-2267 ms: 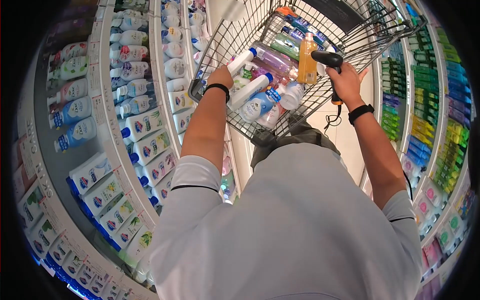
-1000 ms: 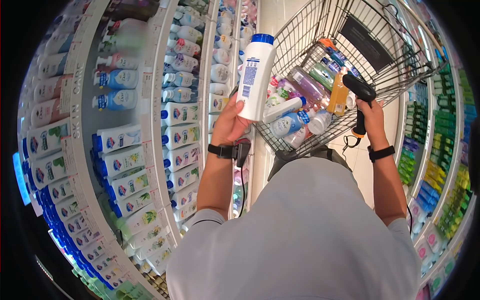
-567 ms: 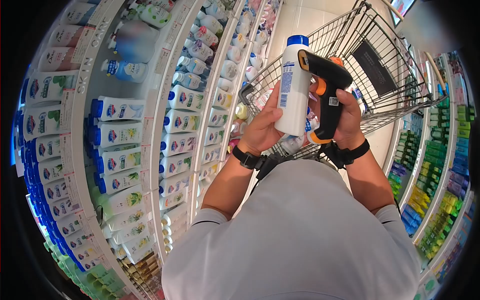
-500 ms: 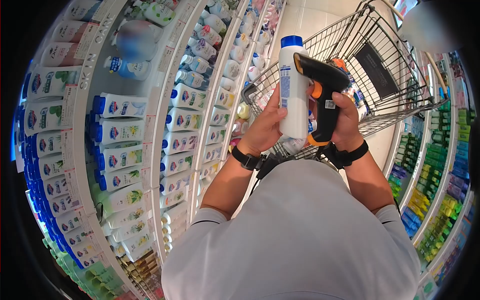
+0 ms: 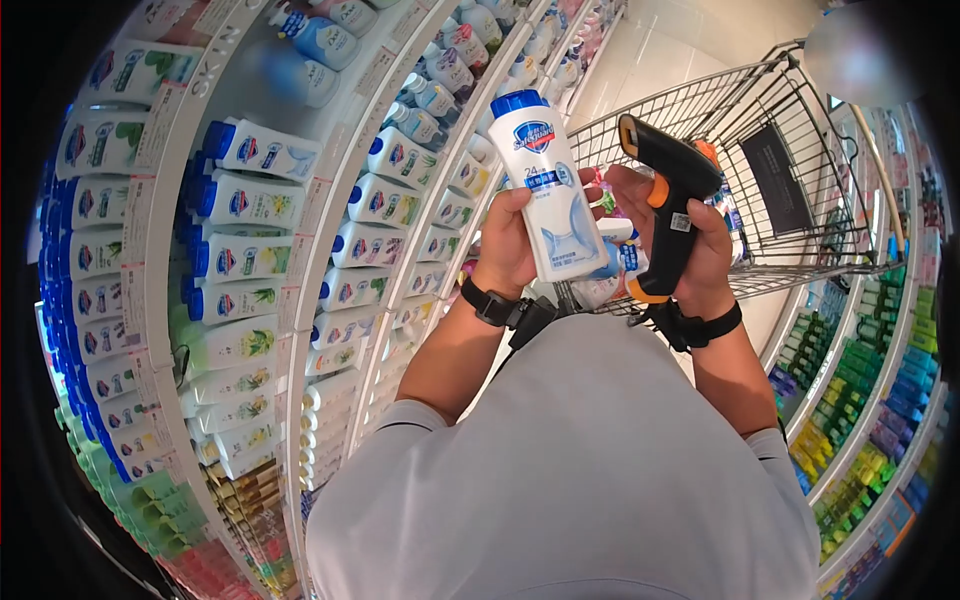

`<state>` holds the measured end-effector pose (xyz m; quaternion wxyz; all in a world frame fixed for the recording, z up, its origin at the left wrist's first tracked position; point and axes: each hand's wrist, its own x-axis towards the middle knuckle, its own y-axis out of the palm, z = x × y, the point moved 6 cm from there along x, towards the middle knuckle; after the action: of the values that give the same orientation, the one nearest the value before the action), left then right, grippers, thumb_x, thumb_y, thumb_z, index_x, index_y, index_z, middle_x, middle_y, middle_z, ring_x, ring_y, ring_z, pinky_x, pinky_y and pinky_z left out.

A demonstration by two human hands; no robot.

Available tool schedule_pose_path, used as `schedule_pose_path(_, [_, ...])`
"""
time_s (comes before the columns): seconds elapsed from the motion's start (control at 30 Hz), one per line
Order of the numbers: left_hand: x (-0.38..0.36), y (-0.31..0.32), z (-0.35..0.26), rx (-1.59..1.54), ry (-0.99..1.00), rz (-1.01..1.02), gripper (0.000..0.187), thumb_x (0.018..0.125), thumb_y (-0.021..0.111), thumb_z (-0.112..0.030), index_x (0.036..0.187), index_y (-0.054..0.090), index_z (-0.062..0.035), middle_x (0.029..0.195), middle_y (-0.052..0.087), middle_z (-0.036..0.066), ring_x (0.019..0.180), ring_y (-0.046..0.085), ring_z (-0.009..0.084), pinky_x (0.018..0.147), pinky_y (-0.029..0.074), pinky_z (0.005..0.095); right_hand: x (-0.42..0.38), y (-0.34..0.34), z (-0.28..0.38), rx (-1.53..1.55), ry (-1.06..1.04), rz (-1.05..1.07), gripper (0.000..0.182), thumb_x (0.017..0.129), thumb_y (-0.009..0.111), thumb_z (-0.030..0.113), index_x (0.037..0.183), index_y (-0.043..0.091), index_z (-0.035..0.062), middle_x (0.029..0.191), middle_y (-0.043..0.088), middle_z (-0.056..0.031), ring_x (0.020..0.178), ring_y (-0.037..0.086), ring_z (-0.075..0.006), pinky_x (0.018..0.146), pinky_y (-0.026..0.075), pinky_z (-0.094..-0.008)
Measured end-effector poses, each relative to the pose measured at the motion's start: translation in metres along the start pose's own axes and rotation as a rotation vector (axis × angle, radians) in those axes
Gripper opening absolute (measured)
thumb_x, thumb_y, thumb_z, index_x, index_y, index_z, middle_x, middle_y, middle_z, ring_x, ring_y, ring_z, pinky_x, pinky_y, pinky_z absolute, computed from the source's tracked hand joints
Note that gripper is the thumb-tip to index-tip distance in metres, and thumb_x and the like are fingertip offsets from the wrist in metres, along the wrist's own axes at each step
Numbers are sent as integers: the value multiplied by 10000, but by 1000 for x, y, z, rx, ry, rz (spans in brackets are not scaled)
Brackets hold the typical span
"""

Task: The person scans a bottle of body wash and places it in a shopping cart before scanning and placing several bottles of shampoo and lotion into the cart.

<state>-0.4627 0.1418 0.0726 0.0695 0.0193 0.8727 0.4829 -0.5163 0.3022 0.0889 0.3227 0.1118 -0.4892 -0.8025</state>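
My left hand (image 5: 508, 243) is closed around a white Safeguard body wash bottle (image 5: 545, 190) with a blue cap. The bottle leans a little to the left, and its front label faces me. In my right hand (image 5: 705, 260) is a black and orange barcode scanner (image 5: 672, 205), gripped by its handle. The scanner's head points up and to the left, a short way apart from the bottle. Some of my right fingers are hidden behind the handle.
A wire shopping cart (image 5: 690, 115) with several packaged goods stands just beyond my hands. Shelves on the left hold rows of similar Safeguard bottles (image 5: 255, 200) and pump bottles (image 5: 325, 42). More shelves of colourful bottles (image 5: 870, 385) line the right side.
The bottle has turned from its back label to its front label and tilted left, away from the scanner. The scanner has shifted slightly right and stays in my right hand.
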Motion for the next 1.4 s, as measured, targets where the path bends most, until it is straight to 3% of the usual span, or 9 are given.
schedule_pose_path(0.03, [-2, 0, -5, -8, 15, -15, 832, 818, 590, -372, 1485, 296, 31, 1450, 448, 266, 1279, 518, 401, 1120, 375, 557, -1, -3, -2, 18, 0, -24, 669, 862, 600, 312, 1402, 444, -51, 1373, 537, -247, 1357, 455, -351, 1214, 226, -452])
schedule_pose_path(0.27, [-12, -2, -32, 6, 119, 41, 829, 817, 614, -349, 1477, 298, 42, 1445, 455, 251, 1278, 512, 417, 1112, 389, 537, 1, 5, -11, -4, 85, -38, 735, 856, 601, 345, 1438, 393, -53, 1375, 521, -281, 1362, 454, -355, 1210, 239, -422])
schedule_pose_path(0.43, [-21, -2, -42, -11, 169, 58, 822, 810, 635, -327, 1473, 307, 33, 1428, 472, 247, 1243, 539, 425, 1081, 424, 539, 5, 3, -14, -5, 101, 10, 572, 863, 604, 365, 1269, 572, -37, 1369, 532, -272, 1362, 450, -369, 1205, 240, -442])
schedule_pose_path(0.57, [-25, -7, -44, -35, 163, 51, 819, 825, 649, -383, 1472, 344, 15, 1430, 478, 240, 1243, 536, 402, 1101, 391, 572, 6, 2, -18, -5, 113, 13, 538, 863, 596, 376, 1204, 607, -40, 1377, 521, -281, 1383, 415, -383, 1205, 227, -475])
schedule_pose_path(0.77, [-35, -10, -48, -60, 210, 16, 757, 887, 641, -406, 1465, 351, -13, 1367, 526, 227, 1205, 578, 367, 999, 505, 501, 9, 0, -24, -43, 135, 11, 590, 856, 608, 370, 1341, 525, 42, 1365, 530, -290, 1360, 446, -396, 1218, 221, -481])
schedule_pose_path(1.4, [-51, -35, -61, -70, 299, -155, 682, 936, 595, -396, 1460, 371, -20, 1376, 536, 201, 1249, 543, 344, 1067, 429, 507, 12, 1, -44, -23, 253, 15, 625, 830, 633, 378, 1335, 532, 24, 1340, 556, -261, 1343, 465, -386, 1172, 310, -497])
